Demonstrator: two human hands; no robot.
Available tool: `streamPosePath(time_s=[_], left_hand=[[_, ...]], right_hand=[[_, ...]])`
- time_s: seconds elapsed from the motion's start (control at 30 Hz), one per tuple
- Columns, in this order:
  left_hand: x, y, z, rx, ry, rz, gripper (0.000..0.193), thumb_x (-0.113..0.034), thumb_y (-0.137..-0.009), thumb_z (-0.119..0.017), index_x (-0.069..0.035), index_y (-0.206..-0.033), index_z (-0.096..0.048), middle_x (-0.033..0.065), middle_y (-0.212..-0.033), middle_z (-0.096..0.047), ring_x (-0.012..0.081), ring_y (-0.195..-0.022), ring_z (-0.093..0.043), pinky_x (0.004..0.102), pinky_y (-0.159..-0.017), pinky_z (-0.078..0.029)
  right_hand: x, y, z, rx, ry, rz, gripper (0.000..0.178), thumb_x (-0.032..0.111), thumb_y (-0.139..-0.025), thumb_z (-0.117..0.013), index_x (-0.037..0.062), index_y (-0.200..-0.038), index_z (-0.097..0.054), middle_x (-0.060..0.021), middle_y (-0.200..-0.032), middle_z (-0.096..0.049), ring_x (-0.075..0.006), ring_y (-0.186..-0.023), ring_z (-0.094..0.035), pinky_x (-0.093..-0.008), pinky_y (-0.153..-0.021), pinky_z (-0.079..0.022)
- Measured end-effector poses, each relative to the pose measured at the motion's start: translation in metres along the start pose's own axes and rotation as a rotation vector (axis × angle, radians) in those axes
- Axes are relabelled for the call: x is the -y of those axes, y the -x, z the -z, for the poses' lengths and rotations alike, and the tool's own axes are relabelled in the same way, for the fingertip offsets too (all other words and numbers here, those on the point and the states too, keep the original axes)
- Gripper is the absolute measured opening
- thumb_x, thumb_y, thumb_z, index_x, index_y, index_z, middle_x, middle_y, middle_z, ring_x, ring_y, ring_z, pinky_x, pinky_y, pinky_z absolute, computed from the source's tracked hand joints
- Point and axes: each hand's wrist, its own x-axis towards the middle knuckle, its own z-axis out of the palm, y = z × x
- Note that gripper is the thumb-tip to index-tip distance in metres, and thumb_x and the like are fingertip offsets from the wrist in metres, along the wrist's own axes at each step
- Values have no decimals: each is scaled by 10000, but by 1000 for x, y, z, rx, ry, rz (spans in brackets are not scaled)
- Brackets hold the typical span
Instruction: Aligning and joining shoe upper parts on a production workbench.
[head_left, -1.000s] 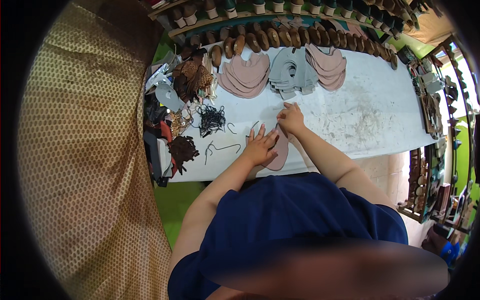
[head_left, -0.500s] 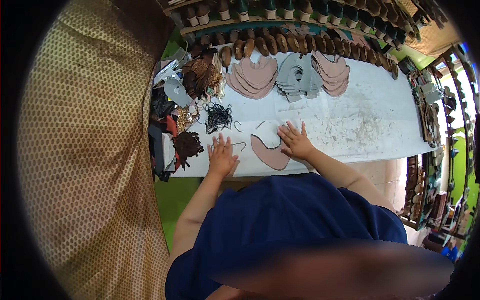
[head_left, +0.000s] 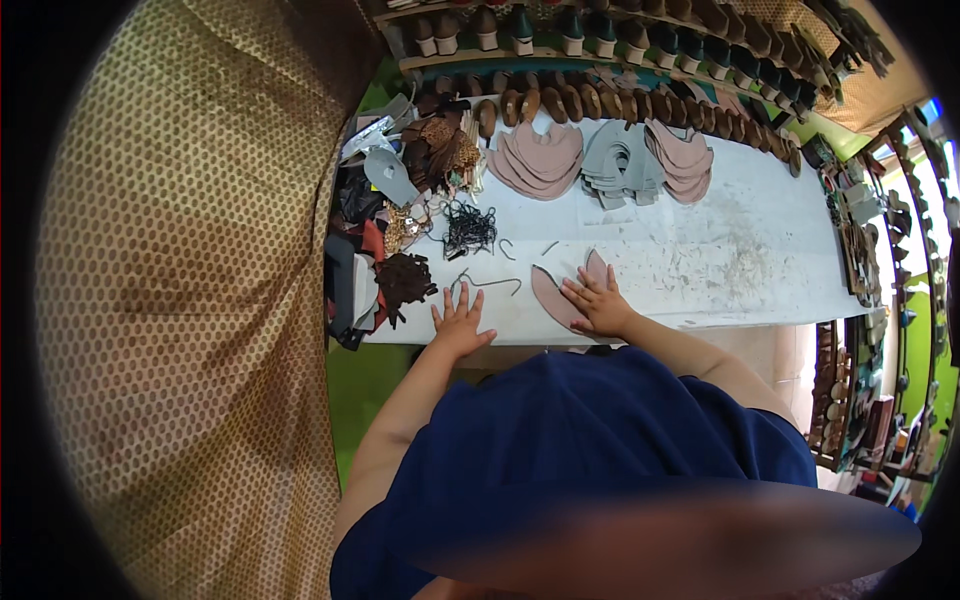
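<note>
My right hand (head_left: 600, 303) lies with spread fingers across a curved pinkish-beige shoe-upper piece (head_left: 552, 297) and covers its middle. The piece's two pointed ends show on either side of the hand. Fingers also spread, my left hand (head_left: 462, 322) rests at the table's near edge and holds nothing. Just beyond its fingertips is a thin, bent dark strip (head_left: 497, 281) on the white tabletop. A small curled strip (head_left: 507, 250) and a short straight strip (head_left: 550, 248) lie farther back. To their left sits a tangled heap of black strips (head_left: 468, 231).
Stacks of pinkish pieces (head_left: 535, 165) and grey pieces (head_left: 618, 165) line the back of the white table (head_left: 690, 260). Brown shoe lasts (head_left: 570, 103) stand behind them, below shelves of shoes. Dark brown scraps (head_left: 403, 283) crowd the left end. A patterned curtain (head_left: 200, 300) hangs at left.
My right hand has come down over the middle of the pinkish piece. The left hand has drawn back toward the near edge, uncovering the bent strip. The whole view has shifted slightly.
</note>
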Motion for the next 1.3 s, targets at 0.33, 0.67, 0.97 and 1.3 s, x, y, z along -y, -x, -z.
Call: streamPosePath(time_s=[0.33,0.67,0.97,1.3], left_hand=[[7,-3,11,134,43,-45,1054,-614,-835,-634,-255,-1598,0,100,-1649,169,432,-1486,190,702,-1121,21],[6,0,8,81,58,-45,1023,-580,-835,-646,-271,-1600,-39,86,-1659,140,423,-1497,161,691,-1130,12],[7,-1,6,76,65,-45,1019,-581,-836,-645,-278,-1599,-41,80,-1661,129,422,-1499,152,688,-1130,16],[4,1,11,93,54,-33,1033,-556,-841,-660,-250,-1599,-28,99,-1653,164,436,-1495,152,674,-1136,9]], right_hand=[[18,-18,-18,-21,33,-58,739,591,-940,-435,174,-1541,-333,-16,-1594,-333,-283,-1517,-167,-752,-1091,30],[20,-64,4,101,-46,-180,714,565,-940,-440,207,-1545,-318,12,-1606,-312,-278,-1531,-113,-765,-1087,-41],[31,-71,-1,-58,-19,-176,757,553,-921,-504,184,-1548,-296,-9,-1611,-293,-278,-1526,-131,-763,-1094,-74],[-2,30,-31,-194,-64,194,407,254,-941,-601,139,-1331,-587,-51,-1354,-605,-232,-1315,-522,-442,-1104,-389]])
